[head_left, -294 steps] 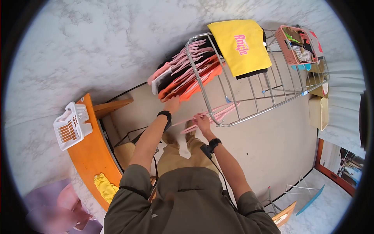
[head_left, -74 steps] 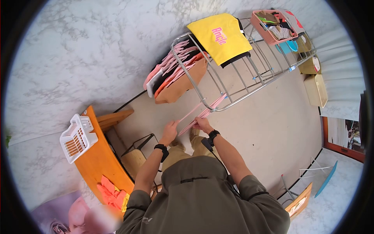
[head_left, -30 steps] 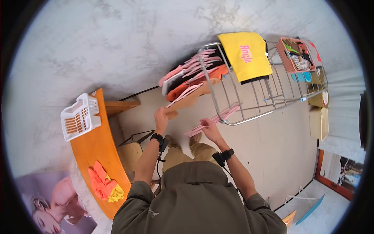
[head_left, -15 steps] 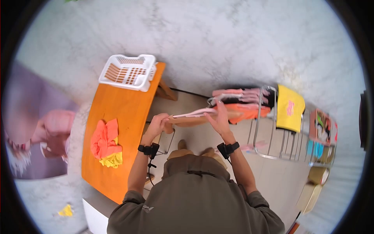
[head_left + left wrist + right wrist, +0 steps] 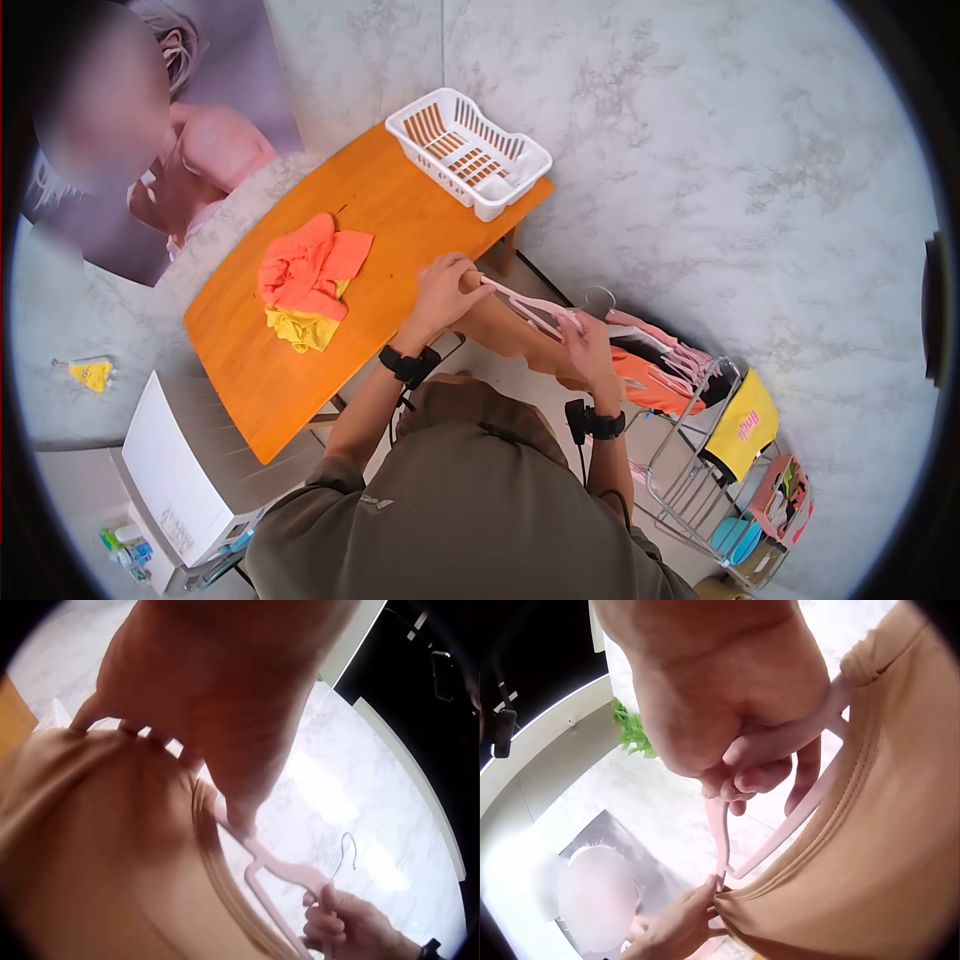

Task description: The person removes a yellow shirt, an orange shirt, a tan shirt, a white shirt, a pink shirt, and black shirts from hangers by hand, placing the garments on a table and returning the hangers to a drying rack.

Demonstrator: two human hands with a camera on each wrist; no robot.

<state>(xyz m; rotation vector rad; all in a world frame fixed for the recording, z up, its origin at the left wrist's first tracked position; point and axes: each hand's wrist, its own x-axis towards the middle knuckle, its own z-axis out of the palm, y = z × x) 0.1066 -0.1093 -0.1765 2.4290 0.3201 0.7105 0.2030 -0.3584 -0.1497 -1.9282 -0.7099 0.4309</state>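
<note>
While right fingers (image 5: 765, 777) grip the pink hanger (image 5: 285, 870), left fingers (image 5: 696, 898) pinch the tan shirt (image 5: 105, 825) at one shoulder.

From your left hand (image 5: 443, 292) you have open surface across the orange wooden table (image 5: 400, 215), limited by the white slatted plastic basket (image 5: 470, 150) at one end and the crumpled coral cloth (image 5: 310, 265) over a yellow cloth (image 5: 303, 330) further in. Between your hands, the tan fabric garment (image 5: 105, 840) and pink plastic hanger (image 5: 289, 868) block the way, while beside your right hand (image 5: 590, 350) a close-packed row of hanging clothes (image 5: 645, 378) bars passage toward the silver tubular metal rack (image 5: 651, 480).
</note>
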